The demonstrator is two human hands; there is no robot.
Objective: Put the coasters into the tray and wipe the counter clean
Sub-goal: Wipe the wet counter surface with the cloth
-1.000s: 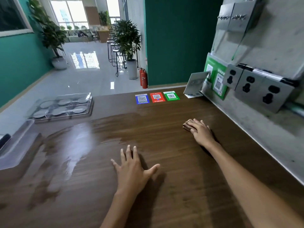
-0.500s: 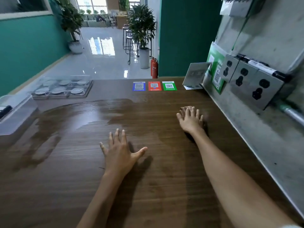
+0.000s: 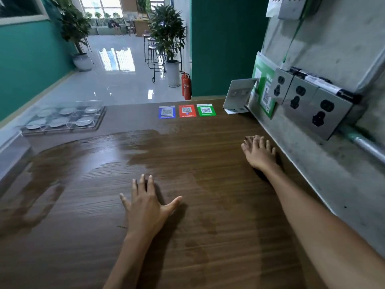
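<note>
Right hand (image 3: 260, 153) flat by the wall edge, fingers together, anything beneath it hidden. Left hand (image 3: 145, 207) splayed, empty, mid-counter (image 3: 208, 205). Coasters (image 3: 62, 116) sit in the clear tray (image 3: 100, 116), far left edge.

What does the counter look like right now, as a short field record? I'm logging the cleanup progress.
coasters: round, grey, sitting in the compartments of the clear tray, far left
counter: dark wood, wet sheen across its left and middle
left hand: flat on the counter, fingers spread
right hand: pressed palm down near the wall; a cloth under it cannot be made out
far edge: blue, red and green QR stickers
</note>
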